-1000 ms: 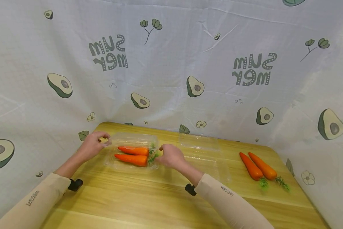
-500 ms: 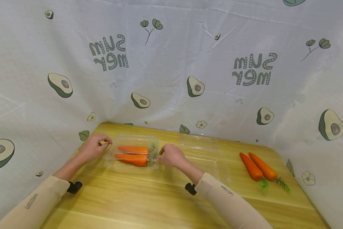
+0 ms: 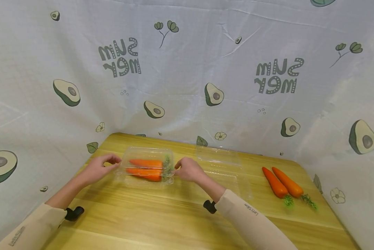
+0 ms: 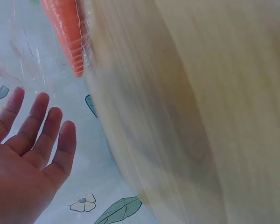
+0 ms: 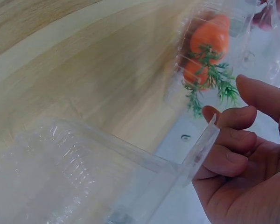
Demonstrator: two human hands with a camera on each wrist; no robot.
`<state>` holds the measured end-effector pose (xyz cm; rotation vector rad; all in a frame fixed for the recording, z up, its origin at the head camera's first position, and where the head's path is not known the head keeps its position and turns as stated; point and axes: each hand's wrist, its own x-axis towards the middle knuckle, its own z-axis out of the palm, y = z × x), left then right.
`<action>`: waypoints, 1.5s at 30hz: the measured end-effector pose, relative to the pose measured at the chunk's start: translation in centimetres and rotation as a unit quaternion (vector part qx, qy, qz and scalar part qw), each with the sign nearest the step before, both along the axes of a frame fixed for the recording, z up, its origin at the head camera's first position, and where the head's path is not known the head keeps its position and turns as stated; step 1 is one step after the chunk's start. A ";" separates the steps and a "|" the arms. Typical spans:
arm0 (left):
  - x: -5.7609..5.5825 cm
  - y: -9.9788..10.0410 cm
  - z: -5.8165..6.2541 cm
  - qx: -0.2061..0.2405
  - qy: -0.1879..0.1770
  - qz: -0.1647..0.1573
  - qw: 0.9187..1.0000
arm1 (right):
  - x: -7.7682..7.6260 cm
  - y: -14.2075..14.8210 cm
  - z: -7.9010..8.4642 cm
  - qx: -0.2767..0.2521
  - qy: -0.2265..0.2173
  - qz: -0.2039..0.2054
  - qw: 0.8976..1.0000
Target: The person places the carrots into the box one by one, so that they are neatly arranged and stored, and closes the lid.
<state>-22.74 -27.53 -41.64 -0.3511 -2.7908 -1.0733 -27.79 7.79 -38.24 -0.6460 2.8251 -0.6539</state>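
Observation:
A clear plastic clamshell box [image 3: 134, 151] lies at the left of the table, its lid over two orange carrots [image 3: 149, 174] with green tops. My left hand [image 3: 98, 169] is at the box's left end, thumb and fingertips right at the lid's edge. In the left wrist view that hand's fingers [image 4: 41, 116] are spread and relaxed. At the box's right end is my right hand [image 3: 188, 169], fingers loosely bent. The right wrist view shows its thumb [image 5: 261, 95] apart from the fingers, close to the carrot tops [image 5: 217, 77].
Just right of my right hand stands a second clear plastic box [image 3: 244, 184], its lid [image 3: 218, 155] tipped back. Two more carrots [image 3: 287, 182] lie on the right of the wooden table [image 3: 162, 215]. A printed avocado curtain [image 3: 180, 69] hangs around the table's back and sides.
The lid has come down over the two carrots in the left box. My left hand has shifted lower, toward me, along its left end. The right hand has barely moved.

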 end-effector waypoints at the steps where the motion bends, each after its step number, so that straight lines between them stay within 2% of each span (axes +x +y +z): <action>1: 0.2 0.0 0.0 0.003 -0.007 -0.002 1.000 | 0.0 0.1 0.0 -0.001 -0.002 0.002 1.000; 4: 0.6 0.2 -0.1 0.014 -0.027 -0.015 0.999 | 0.1 0.3 -0.1 -0.004 -0.009 0.007 1.000; 8: 0.9 0.3 -0.2 0.019 -0.044 -0.016 0.999 | 0.1 0.5 -0.1 -0.008 -0.018 0.004 1.000; 17: 1.8 0.6 -0.3 0.020 -0.063 -0.005 0.998 | 0.4 0.7 0.0 -0.026 -0.033 0.010 0.999; 24: 2.3 0.8 -0.1 0.003 -0.114 0.017 0.993 | 1.0 0.6 0.1 -0.074 -0.067 -0.004 0.995; 26: 2.2 0.8 0.1 0.001 -0.137 0.023 0.990 | 1.2 0.6 0.0 -0.088 -0.078 -0.006 0.993; 29: 2.0 0.8 0.2 0.023 -0.178 0.024 0.983 | 1.4 0.5 -0.2 -0.097 -0.089 -0.009 0.991; 35: 1.8 0.7 0.3 0.088 -0.253 0.011 0.963 | 1.9 0.4 -0.3 -0.096 -0.105 -0.028 0.989; 40: 1.8 0.4 0.1 0.131 -0.275 -0.020 0.952 | 2.3 0.1 -0.4 -0.112 -0.132 -0.037 0.984; 45: 1.8 0.1 0.0 0.162 -0.294 -0.052 0.941 | 2.6 -0.1 -0.7 -0.115 -0.126 -0.044 0.984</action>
